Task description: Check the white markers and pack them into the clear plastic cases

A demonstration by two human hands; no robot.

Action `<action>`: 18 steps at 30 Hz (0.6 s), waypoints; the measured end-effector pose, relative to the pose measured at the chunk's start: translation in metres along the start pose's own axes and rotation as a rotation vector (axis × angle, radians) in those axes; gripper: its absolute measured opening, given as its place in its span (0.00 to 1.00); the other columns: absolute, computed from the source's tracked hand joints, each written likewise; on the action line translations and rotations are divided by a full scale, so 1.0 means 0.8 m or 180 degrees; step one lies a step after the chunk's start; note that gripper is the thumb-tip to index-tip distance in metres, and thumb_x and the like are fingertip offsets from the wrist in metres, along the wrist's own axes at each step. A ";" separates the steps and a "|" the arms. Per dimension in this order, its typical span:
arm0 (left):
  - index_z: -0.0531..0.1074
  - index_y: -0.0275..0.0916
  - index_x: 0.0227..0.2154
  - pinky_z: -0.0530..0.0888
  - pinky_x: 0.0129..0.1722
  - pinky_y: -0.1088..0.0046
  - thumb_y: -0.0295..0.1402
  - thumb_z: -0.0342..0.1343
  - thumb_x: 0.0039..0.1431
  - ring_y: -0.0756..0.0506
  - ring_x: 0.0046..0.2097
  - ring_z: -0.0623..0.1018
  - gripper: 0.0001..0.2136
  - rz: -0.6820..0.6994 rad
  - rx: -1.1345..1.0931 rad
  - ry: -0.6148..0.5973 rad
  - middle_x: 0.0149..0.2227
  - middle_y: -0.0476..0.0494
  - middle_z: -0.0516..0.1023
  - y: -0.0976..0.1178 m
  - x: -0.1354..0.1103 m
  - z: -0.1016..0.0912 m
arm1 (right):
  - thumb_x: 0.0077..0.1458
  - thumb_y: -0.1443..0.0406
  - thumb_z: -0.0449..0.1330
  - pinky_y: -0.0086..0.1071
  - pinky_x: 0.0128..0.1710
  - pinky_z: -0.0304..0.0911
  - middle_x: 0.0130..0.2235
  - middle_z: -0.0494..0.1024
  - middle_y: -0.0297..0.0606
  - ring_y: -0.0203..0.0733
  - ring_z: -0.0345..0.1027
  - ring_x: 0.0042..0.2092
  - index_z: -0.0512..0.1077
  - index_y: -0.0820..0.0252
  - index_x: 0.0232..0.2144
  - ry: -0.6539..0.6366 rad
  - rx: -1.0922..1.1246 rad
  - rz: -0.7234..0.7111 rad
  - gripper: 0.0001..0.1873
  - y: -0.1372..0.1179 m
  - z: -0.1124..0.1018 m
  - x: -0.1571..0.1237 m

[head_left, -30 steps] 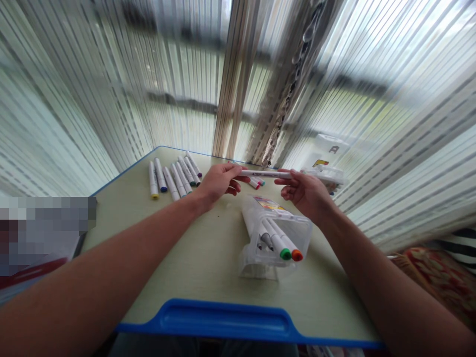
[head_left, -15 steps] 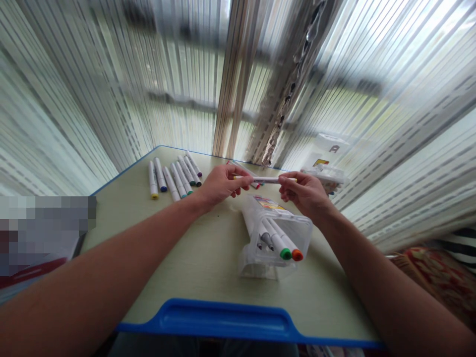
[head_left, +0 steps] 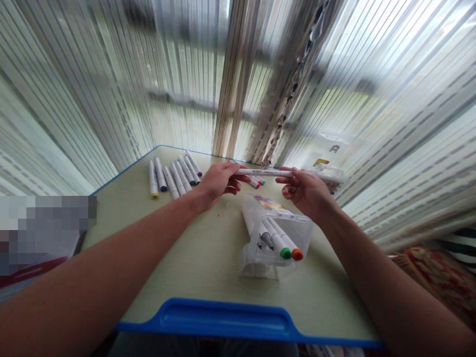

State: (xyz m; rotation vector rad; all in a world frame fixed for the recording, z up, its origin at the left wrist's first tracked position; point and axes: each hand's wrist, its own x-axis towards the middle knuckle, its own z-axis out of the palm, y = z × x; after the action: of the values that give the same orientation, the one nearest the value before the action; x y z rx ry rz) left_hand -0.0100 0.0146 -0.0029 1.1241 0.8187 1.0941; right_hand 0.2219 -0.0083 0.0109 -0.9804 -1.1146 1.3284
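Note:
Both my hands hold one white marker (head_left: 263, 172) level above the pale green table (head_left: 193, 258). My left hand (head_left: 219, 179) pinches its left end, fingers closed. My right hand (head_left: 305, 191) grips its right end from below, fingers curled. Just below the hands lies a clear plastic marker case (head_left: 273, 238) on its side, with three markers inside showing grey, green and orange caps. A row of several white markers (head_left: 173, 176) with coloured caps lies on the table to the left of my left hand.
A few more markers (head_left: 256, 182) lie behind the held one. A clear lid or second case (head_left: 327, 174) sits at the far right table edge. The table has a blue rim with a handle (head_left: 223, 317) at the front. Striped curtains surround it.
The marker rose slightly and shifted right between the hands; half a second ago the hands were closer together along it, and now they are a little further apart.

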 end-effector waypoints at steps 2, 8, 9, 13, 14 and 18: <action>0.76 0.34 0.36 0.68 0.22 0.77 0.36 0.51 0.64 0.53 0.21 0.71 0.12 -0.0012 0.0013 0.0013 0.30 0.39 0.81 0.000 0.000 0.000 | 0.57 0.63 0.59 0.25 0.20 0.65 0.31 0.82 0.41 0.33 0.70 0.21 0.76 0.63 0.39 -0.0008 -0.0004 -0.0003 0.11 0.000 0.000 0.000; 0.77 0.33 0.34 0.67 0.23 0.79 0.35 0.61 0.55 0.55 0.23 0.70 0.09 0.0250 0.0626 -0.0069 0.31 0.41 0.80 -0.004 -0.005 0.000 | 0.47 0.60 0.69 0.23 0.19 0.64 0.29 0.82 0.39 0.32 0.71 0.21 0.78 0.62 0.35 -0.0044 -0.0272 -0.0152 0.13 0.006 0.002 0.000; 0.78 0.33 0.35 0.67 0.23 0.79 0.36 0.63 0.54 0.55 0.23 0.70 0.10 0.0316 0.0717 -0.0102 0.30 0.42 0.80 -0.005 -0.006 0.000 | 0.45 0.60 0.71 0.23 0.19 0.63 0.28 0.81 0.39 0.32 0.71 0.21 0.78 0.62 0.34 -0.0034 -0.0332 -0.0182 0.14 0.007 0.002 0.000; 0.79 0.34 0.35 0.66 0.22 0.79 0.38 0.65 0.51 0.55 0.23 0.70 0.13 0.0531 0.0951 -0.0181 0.28 0.44 0.78 -0.008 -0.005 -0.002 | 0.40 0.60 0.74 0.23 0.18 0.62 0.26 0.81 0.38 0.32 0.70 0.20 0.78 0.62 0.33 -0.0045 -0.0517 -0.0287 0.18 0.011 0.001 0.000; 0.79 0.34 0.35 0.66 0.22 0.79 0.38 0.65 0.50 0.55 0.23 0.70 0.13 0.0556 0.1003 -0.0192 0.27 0.44 0.78 -0.009 -0.005 -0.002 | 0.40 0.60 0.74 0.23 0.18 0.62 0.25 0.80 0.38 0.33 0.70 0.20 0.77 0.62 0.32 -0.0049 -0.0552 -0.0303 0.18 0.012 0.001 0.001; 0.79 0.34 0.34 0.66 0.21 0.79 0.38 0.65 0.50 0.55 0.22 0.70 0.12 0.0561 0.1042 -0.0219 0.27 0.45 0.78 -0.009 -0.004 -0.001 | 0.40 0.60 0.74 0.23 0.18 0.62 0.23 0.79 0.37 0.32 0.69 0.20 0.77 0.62 0.31 -0.0033 -0.0566 -0.0318 0.16 0.013 0.000 0.001</action>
State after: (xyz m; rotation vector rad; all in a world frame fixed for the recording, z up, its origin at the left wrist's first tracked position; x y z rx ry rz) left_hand -0.0096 0.0109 -0.0100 1.5237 0.8775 1.0832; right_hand 0.2194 -0.0071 0.0005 -1.0334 -1.2901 1.1702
